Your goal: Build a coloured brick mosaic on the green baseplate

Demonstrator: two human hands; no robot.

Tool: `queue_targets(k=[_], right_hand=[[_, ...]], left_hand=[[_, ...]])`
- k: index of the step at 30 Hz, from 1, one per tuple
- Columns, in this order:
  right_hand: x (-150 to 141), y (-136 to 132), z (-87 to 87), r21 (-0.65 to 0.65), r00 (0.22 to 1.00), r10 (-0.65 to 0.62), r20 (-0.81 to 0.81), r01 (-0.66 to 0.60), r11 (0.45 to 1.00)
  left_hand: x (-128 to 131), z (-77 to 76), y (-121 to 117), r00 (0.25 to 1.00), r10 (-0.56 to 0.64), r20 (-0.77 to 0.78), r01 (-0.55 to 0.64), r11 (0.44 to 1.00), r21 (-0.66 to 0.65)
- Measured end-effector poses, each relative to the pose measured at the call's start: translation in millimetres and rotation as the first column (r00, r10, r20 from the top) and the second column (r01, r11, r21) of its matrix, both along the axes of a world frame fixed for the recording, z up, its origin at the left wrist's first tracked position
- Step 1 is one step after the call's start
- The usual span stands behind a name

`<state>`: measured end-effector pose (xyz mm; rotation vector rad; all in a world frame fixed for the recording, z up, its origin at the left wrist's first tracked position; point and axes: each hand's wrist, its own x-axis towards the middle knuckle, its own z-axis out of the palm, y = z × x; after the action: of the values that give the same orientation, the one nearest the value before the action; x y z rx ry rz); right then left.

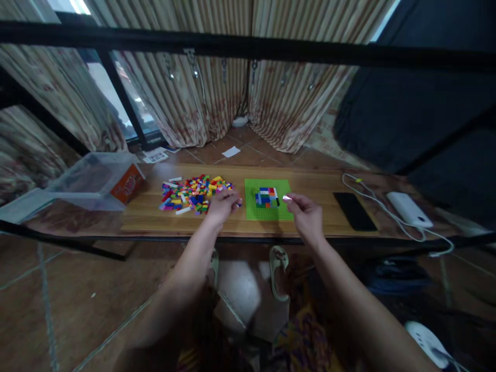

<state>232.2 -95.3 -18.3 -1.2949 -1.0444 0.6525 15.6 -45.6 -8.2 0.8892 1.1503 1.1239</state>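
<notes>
A green baseplate (251,213) lies on the wooden board, with a low block of coloured toy bricks (267,197) built on its middle. Over the plate's right edge, my right hand (308,213) pinches a small pale pink brick (287,198) between thumb and finger. My left hand (222,205) is closed at the right side of a loose pile of bricks (194,194). A small purplish brick (239,201) shows at its fingertips, partly hidden by them. The two hands are apart, one on each side of the built bricks.
A clear plastic box (89,175) with an orange label stands left of the pile. At the right lie a black phone (354,211) and a white power bank (409,209) with a white cable (382,203). A dark metal bar (248,44) crosses above the table.
</notes>
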Motion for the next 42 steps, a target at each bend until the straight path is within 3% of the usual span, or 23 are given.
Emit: queue_targets(k=[8, 16, 22, 27, 31, 34, 37, 42], right_hand=[[-2, -48, 20.3, -0.027, 0.987, 0.034, -0.158, -0.039, 0.999], [-21, -85, 29.4, 0.015, 0.944, 0.199, -0.262, -0.202, 0.979], [-24, -101, 30.1, 0.028, 0.955, 0.206, -0.214, -0.205, 0.978], [-31, -138, 21.3, 0.060, 0.977, 0.208, 0.049, -0.211, 0.976], [-32, -172, 11.4, 0.033, 0.949, 0.229, 0.218, -0.241, 0.970], [-27, -189, 9.9, -0.006, 0.923, 0.280, 0.263, -0.288, 0.958], [-19, -205, 7.7, -0.076, 0.893, 0.390, 0.224, -0.383, 0.921], [-11, -233, -11.2, -0.178, 0.862, 0.505, -0.043, -0.504, 0.845]], left_hand=[[15, 7.9, -75, 0.983, -0.181, -0.042, 0.181, 0.983, 0.007], [45, 39.3, -112, 0.961, -0.274, -0.031, 0.276, 0.952, 0.132], [61, 47.0, -136, 0.969, -0.246, -0.008, 0.243, 0.951, 0.189], [60, 33.3, -168, 0.979, -0.140, 0.150, 0.136, 0.990, 0.037], [53, 15.9, -195, 0.959, -0.158, 0.235, 0.189, 0.975, -0.117], [49, 8.8, -210, 0.954, -0.186, 0.237, 0.227, 0.961, -0.158], [46, 5.4, -223, 0.939, -0.257, 0.230, 0.296, 0.943, -0.154], [42, -6.3, -248, 0.899, -0.366, 0.241, 0.419, 0.879, -0.227]])
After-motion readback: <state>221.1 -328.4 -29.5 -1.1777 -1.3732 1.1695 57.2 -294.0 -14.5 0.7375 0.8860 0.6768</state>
